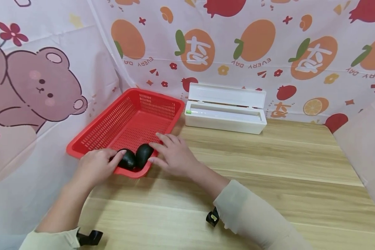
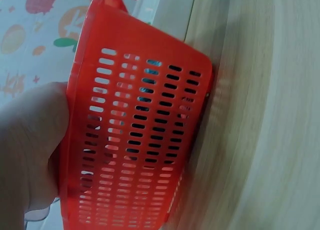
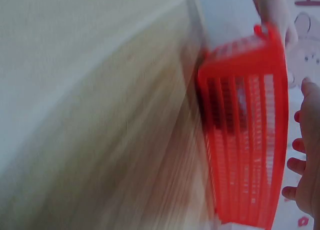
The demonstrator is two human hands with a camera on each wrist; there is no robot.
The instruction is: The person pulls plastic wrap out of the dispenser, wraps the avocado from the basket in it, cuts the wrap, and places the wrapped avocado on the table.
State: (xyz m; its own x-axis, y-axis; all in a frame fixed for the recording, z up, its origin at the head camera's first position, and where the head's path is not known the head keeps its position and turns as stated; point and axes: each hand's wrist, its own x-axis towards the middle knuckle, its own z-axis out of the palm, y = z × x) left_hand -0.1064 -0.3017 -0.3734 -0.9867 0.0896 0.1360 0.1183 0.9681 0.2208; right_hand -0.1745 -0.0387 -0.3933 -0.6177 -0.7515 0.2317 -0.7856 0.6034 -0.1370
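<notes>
Two dark, shiny avocados lie side by side in the near corner of a red plastic basket (image 1: pixel 97 129). At the near rim my left hand (image 1: pixel 97 165) reaches in and grips the left avocado (image 1: pixel 128 160), its thumb across the fruit and its other fingers mostly hidden. The right avocado (image 1: pixel 143 154) leans against the basket's right side. Over that side my right hand (image 1: pixel 176 152) is spread, fingertips right at the fruit. In the right wrist view its fingers (image 3: pixel 297 165) show apart above the basket rim, while the left hand (image 3: pixel 272 12) is at the near end.
Behind the basket's right side stands a long white box (image 1: pixel 225 123) with its lid (image 1: pixel 226 94) raised and a small green piece (image 1: pixel 189 112) at its left end. Patterned cloth (image 1: pixel 225 45) hangs along the back and left of the wooden table (image 1: pixel 284 163).
</notes>
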